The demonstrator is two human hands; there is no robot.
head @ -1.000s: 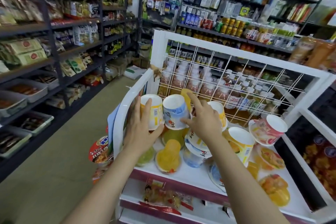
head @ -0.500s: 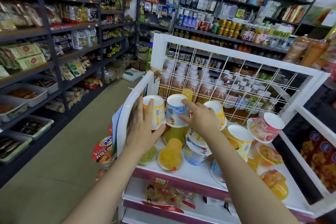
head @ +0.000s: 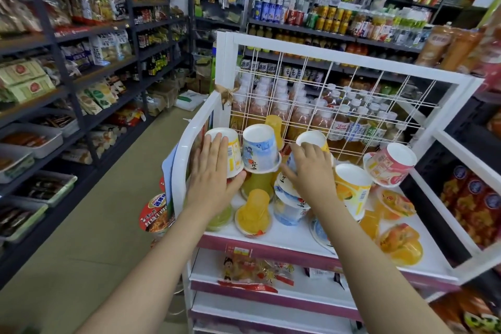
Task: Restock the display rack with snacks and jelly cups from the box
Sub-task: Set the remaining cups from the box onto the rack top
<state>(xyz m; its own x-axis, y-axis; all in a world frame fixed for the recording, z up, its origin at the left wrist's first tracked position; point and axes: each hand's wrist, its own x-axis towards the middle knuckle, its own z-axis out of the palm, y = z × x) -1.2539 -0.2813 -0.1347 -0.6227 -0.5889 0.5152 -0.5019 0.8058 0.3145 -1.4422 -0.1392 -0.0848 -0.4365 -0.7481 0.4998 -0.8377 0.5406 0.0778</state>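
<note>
The white display rack [head: 349,62] stands in front of me, its top shelf crowded with upturned jelly cups. My left hand [head: 214,180] lies flat, fingers straight, against a yellow-and-white cup [head: 233,153] at the shelf's left end. Beside it leans a blue-and-white cup [head: 260,150]. My right hand [head: 310,171] curls its fingers and thumb over another blue-and-white cup [head: 291,162], which it mostly hides, just in front of a yellow cup [head: 311,139]. A snack bag [head: 244,268] lies on the shelf below. No box is in view.
More cups fill the shelf's front and right: an orange jelly [head: 253,211], a yellow cup [head: 352,187], a pink cup [head: 390,164]. Bottles stand behind the wire grid [head: 339,106]. Noodle bowls [head: 154,211] hang at the rack's left side. Dark store shelves [head: 67,84] line the aisle.
My right hand has moved right, from the leaning blue-and-white cup to the cup beside it. My left hand has stayed pressed against the yellow-and-white cup.
</note>
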